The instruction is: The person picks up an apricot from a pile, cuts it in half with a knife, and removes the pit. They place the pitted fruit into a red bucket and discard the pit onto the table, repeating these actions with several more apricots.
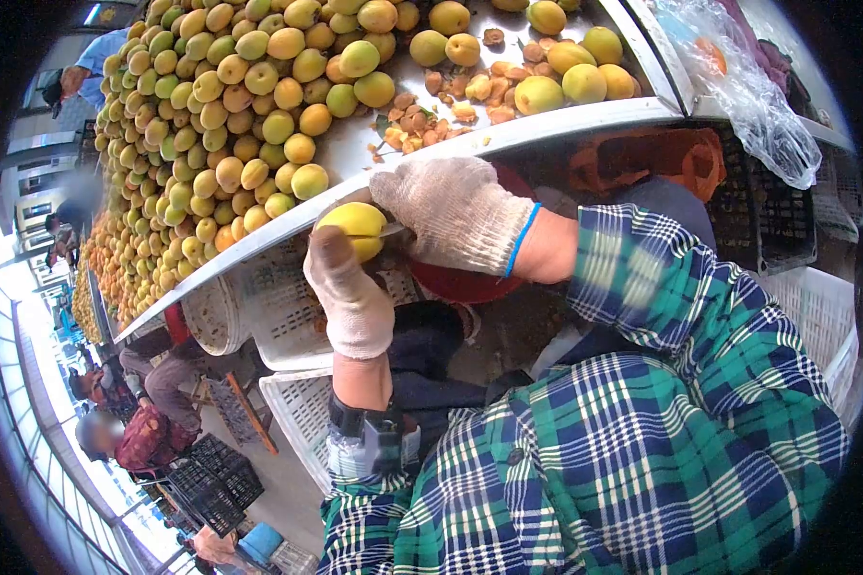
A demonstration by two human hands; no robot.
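Note:
A yellow apricot (353, 228) is held in my gloved left hand (348, 292), its thumb and fingers around the fruit. My right hand (455, 213), in a knitted glove with a blue cuff edge, is closed on a small knife (390, 230) whose blade meets the fruit's right side. A dark cut line crosses the apricot. Both hands are just below the metal table's rim (508, 132). Above them on the table lie a big heap of apricots (249, 105) and a scatter of brown pits and fruit pieces (422, 125).
A clear plastic bag (748, 105) hangs over the table's right part. Beneath are a red basin (460, 283), white crates (297, 412) and a black crate (786, 225). A seated person (149, 431) and black crates (211, 479) are at the lower left.

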